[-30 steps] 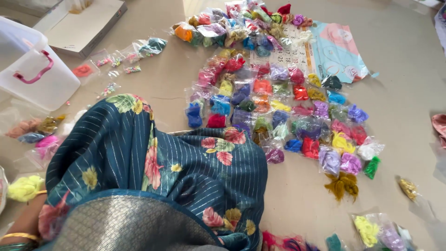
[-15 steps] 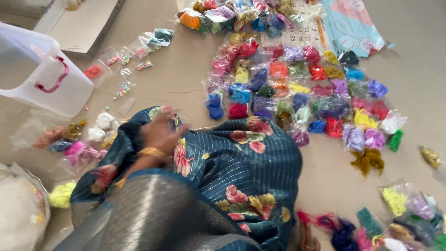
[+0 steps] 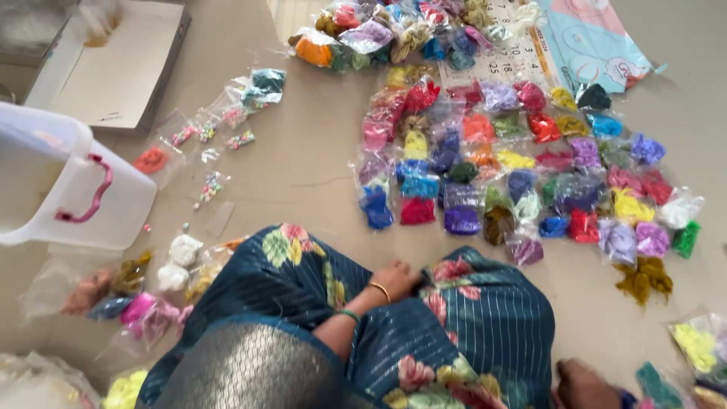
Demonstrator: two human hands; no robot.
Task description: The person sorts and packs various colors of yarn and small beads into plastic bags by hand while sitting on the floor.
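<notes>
I sit on the floor in a blue flowered garment [image 3: 485, 326]. My left hand [image 3: 395, 279], with a gold bangle on the wrist, rests on that cloth between my knees, fingers curled down into the fold. My right hand [image 3: 585, 385] is low at the bottom edge on the floor beside my knee, near small packets of green and yellow thread [image 3: 700, 344]; its fingers are partly cut off. Ahead lies a spread of many small clear packets of coloured thread [image 3: 522, 163], a purple one [image 3: 462, 220] and a red one [image 3: 417, 211] closest to my knees.
A white plastic tub with a red handle [image 3: 113, 201] stands at the left, a flat cardboard box [image 3: 121, 72] behind it. Bead packets [image 3: 216, 136] lie between them. More packets [image 3: 144, 303] sit by my left knee. A calendar sheet [image 3: 587, 38] lies at the far right.
The view has swung left and down. My left hand has slid from the knee to the middle of my lap, and my right hand has come into view at the bottom right.
</notes>
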